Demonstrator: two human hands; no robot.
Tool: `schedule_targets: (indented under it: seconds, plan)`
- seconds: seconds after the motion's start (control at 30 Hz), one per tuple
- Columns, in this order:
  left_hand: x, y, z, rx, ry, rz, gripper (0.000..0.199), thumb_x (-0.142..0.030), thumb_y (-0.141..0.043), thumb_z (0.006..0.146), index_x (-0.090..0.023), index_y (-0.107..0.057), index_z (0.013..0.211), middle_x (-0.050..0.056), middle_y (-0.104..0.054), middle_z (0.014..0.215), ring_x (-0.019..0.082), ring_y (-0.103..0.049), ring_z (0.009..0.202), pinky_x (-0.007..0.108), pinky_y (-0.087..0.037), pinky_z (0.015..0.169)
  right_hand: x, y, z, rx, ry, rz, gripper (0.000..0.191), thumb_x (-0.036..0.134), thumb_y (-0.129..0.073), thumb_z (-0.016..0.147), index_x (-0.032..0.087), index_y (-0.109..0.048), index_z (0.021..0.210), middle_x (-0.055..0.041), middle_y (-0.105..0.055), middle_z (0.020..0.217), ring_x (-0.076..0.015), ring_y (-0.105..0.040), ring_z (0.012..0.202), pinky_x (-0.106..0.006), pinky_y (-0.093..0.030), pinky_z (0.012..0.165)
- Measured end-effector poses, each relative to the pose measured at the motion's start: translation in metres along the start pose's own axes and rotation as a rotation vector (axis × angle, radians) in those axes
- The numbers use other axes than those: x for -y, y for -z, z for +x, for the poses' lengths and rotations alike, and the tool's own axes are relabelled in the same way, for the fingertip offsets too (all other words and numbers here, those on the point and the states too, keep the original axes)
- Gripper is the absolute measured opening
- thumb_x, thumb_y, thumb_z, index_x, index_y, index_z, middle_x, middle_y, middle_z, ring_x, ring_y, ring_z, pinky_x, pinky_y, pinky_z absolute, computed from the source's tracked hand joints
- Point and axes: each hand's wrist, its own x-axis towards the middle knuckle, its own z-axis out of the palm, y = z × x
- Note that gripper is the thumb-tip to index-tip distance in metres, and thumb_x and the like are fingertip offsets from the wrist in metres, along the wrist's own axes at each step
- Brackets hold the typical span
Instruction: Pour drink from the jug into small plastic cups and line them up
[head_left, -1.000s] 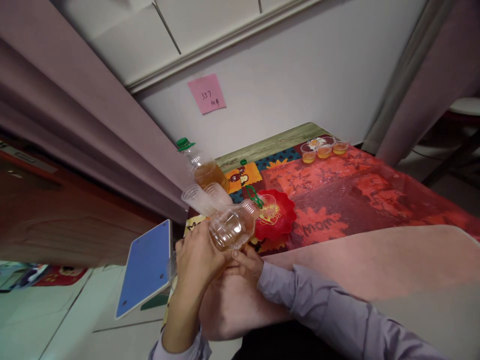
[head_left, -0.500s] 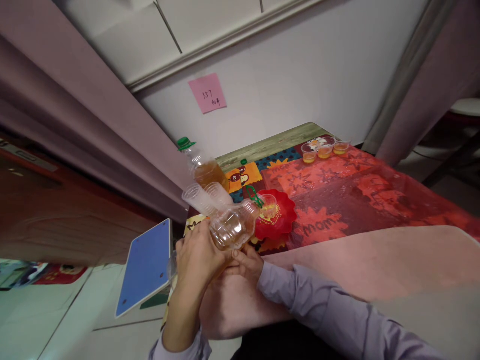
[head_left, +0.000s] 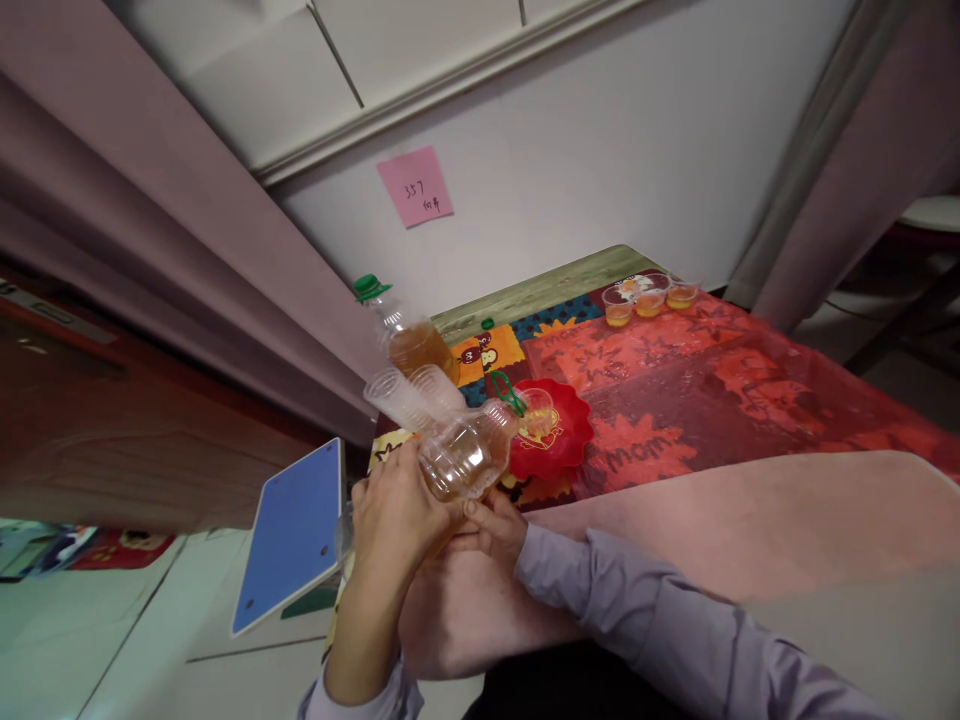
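The grip of the left hand is closed round the side of a clear plastic bottle, and the right hand holds it from below, close to the left thumb. The bottle is tipped over, with yellow-brown drink inside, above the near left part of the surface. Its neck points at a clear cup in a red bowl with a wavy edge. A green handle sticks out by the neck. Just past the left hand, two stacks of clear cups lean close by the bottle, so that side is tight. Behind them is a big bottle with a green lid, near the far left edge. A little green cap lies to its right. On the right side of the bowl, the red cover spreads out wide. Three small cups of drink sit in a row near the far edge, well apart from the hands. A pale strip runs along the near edge, and a blue board is past the left edge.
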Motion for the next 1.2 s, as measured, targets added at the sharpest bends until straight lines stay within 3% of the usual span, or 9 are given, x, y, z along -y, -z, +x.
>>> schedule_targets:
  seconds: [0.53,0.9,1.2]
  plan:
    - [-0.0024,0.0039,-0.0010,0.019,0.001,0.002,0.070,-0.045,-0.078,0.084,-0.020,-0.059,0.146,0.019,-0.077,0.137,0.044,-0.070,0.134,0.054,-0.054,0.104,0.0019,-0.0024,-0.0028,0.008,0.012,-0.011,0.096,0.075,-0.101,0.063,0.029,-0.057,0.136,-0.0096,-0.079,0.127,-0.0306,-0.083,0.099,-0.060,-0.064,0.100]
    - [0.0024,-0.0024,-0.0007,-0.011,-0.016,-0.004,0.075,-0.046,-0.079,0.081,-0.022,-0.056,0.148,0.018,-0.077,0.136,0.042,-0.070,0.133,0.051,-0.052,0.103,-0.0026,0.0011,-0.0011,-0.001,0.004,0.003,0.092,0.071,-0.101,0.066,0.028,-0.056,0.134,-0.0069,-0.079,0.117,-0.0294,-0.083,0.095,-0.057,-0.064,0.097]
    - [-0.0036,0.0050,-0.0017,0.048,0.015,0.001,0.068,-0.045,-0.076,0.085,-0.018,-0.058,0.144,0.020,-0.075,0.139,0.043,-0.067,0.137,0.053,-0.051,0.107,-0.0002,0.0013,-0.0021,0.016,0.005,0.008,0.094,0.072,-0.102,0.065,0.029,-0.056,0.135,-0.0077,-0.080,0.120,-0.0306,-0.084,0.099,-0.061,-0.063,0.101]
